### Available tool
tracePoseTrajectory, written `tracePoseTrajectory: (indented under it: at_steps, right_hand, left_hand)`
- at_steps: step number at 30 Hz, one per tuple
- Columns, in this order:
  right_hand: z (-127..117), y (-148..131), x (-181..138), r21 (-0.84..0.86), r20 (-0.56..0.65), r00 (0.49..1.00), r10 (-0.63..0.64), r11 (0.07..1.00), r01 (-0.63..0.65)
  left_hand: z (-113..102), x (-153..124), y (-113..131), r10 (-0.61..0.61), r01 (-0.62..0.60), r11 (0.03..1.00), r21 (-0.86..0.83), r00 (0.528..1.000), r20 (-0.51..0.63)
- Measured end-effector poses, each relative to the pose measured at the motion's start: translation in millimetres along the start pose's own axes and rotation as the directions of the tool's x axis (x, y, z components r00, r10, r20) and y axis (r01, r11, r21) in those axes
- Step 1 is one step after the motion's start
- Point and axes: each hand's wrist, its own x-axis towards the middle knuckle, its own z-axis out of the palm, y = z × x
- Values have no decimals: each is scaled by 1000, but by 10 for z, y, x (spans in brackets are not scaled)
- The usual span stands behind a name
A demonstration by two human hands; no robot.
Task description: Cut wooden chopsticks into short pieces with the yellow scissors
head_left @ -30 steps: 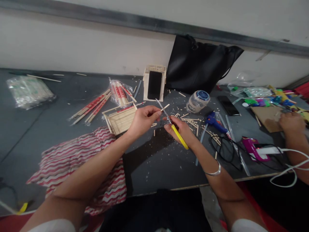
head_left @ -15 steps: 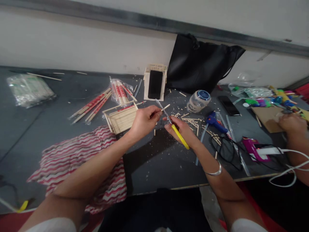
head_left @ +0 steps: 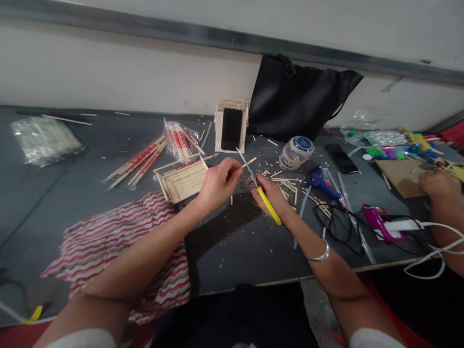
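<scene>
On the left, a wavy-striped cloth (head_left: pixel 116 241) reaches the near edge of the dark table (head_left: pixel 232 256). A little stick tray (head_left: pixel 183 182) sits just beside the left hand (head_left: pixel 217 182), whose fingers pinch a thin wooden stick (head_left: pixel 252 161). The stick crosses the yellow-handled scissors (head_left: pixel 268 206), held tight by the right hand's (head_left: pixel 274 192) fingers. A wide stretch of table lies between the hands and the near edge. To the right, cut stick bits (head_left: pixel 288 180), a clear jar (head_left: pixel 294 155) and a blue glue gun (head_left: pixel 323 185) take up room
</scene>
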Motion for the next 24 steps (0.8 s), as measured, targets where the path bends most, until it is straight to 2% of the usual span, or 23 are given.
tracePoseTrajectory:
  at_steps: [8, 13, 20, 24]
  right_hand:
    - [-41, -29, -29, -38, 18, 1000, 19, 999, -18]
    - [-30, -62, -44, -34, 42, 998, 44, 999, -42]
    - [-33, -97, -61, 68, 75, 996, 39, 997, -44]
    - [-47, -94, -57, 71, 82, 996, 40, 996, -46]
  left_hand:
    - [40, -25, -71, 149, -151, 982, 116, 989, 27]
    - [41, -39, -69, 148, -154, 982, 113, 987, 56]
    - [66, -65, -36, 150, -152, 987, 52, 988, 35]
    - [69, -60, -32, 152, -153, 988, 20, 988, 36]
